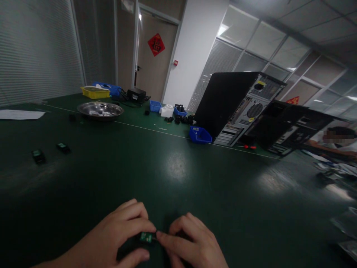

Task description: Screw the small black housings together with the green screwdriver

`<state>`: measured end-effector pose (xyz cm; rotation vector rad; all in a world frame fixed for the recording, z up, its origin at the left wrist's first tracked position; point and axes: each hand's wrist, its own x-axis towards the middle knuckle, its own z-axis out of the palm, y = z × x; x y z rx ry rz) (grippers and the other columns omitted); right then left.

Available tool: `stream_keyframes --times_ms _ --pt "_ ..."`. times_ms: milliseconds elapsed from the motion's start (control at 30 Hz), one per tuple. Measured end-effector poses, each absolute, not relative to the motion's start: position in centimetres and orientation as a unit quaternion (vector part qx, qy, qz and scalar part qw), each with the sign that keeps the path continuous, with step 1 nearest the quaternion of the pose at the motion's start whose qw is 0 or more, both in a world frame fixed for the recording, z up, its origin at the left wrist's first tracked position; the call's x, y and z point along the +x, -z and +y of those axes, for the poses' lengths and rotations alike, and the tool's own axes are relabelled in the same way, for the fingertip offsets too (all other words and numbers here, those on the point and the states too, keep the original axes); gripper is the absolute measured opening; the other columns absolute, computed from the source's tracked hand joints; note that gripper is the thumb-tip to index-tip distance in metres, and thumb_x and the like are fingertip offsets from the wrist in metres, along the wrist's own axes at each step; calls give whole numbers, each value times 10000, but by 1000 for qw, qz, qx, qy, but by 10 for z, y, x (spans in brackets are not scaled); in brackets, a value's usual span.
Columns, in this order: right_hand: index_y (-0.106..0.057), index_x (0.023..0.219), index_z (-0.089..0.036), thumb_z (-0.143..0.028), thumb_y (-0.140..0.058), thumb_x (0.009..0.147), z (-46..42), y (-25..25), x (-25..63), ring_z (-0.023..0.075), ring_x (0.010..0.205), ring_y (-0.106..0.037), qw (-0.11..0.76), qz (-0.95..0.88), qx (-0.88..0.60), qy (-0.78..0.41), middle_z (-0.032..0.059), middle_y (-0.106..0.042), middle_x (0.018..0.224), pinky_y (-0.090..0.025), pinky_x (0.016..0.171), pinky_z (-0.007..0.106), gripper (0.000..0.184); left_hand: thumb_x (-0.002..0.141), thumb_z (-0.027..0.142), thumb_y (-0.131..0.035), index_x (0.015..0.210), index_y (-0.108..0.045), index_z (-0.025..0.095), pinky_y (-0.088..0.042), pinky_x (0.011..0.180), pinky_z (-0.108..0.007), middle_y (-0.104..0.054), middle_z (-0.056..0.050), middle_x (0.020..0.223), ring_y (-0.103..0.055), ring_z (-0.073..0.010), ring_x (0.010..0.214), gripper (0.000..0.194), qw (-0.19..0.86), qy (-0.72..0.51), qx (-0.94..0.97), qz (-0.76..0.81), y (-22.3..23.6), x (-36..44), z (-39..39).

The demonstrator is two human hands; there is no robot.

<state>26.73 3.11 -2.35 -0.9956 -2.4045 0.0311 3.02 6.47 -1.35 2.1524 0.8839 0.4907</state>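
At the near edge of the green table, a small black casing with a green circuit board (146, 237) lies between the fingers of my left hand (119, 230). My left index finger rests along its far side, and the thumb is on the near side. From the right, my right hand (192, 242) brings its index fingertip against the casing's right end. Its other fingers are curled, and whatever they may pinch is hidden. Two similar black pieces with green boards, one farther left (38, 156) and one beside it (63, 147), lie on the table.
A metal bowl (100, 111) holding small parts stands at the back left, near a yellow tray (95, 92) and white paper (21, 114). A blue bin (200, 134) sits beside a black computer tower (225, 100). Another person (340, 143) is at the far right.
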Motion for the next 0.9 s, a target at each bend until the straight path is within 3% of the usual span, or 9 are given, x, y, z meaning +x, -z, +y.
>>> stream_keyframes --times_ms 167,333,600,900 --pt "-687 1154 -268 -117 -595 844 28 24 266 163 659 -600 251 -886 -386 -60 41 -657 800 -469 569 258 357 856 210 -602 981 -718 279 -449 708 -215 -647 -1 905 -601 -156 822 184 371 -183 836 361 12 33 61" --pt "-713 1120 -267 -123 -577 840 24 19 260 163 614 -587 286 -870 -394 -80 33 -640 744 -437 522 255 343 822 259 -651 949 -739 319 -444 612 -188 -672 23 824 -612 -141 728 166 336 -218 835 379 19 31 57" --pt "-703 1084 -227 -171 -515 873 20 15 256 129 533 -567 298 -867 -399 -21 24 -638 730 -391 461 231 288 757 318 -715 944 -746 328 -525 775 -230 -715 13 937 -659 -180 868 190 262 -318 797 442 46 32 41" --pt "-679 1121 -202 -165 -483 893 16 13 256 118 491 -554 310 -868 -387 -17 26 -643 759 -406 421 224 303 810 240 -625 951 -747 280 -515 666 -215 -688 -2 801 -630 -151 737 191 343 -291 802 392 29 35 47"
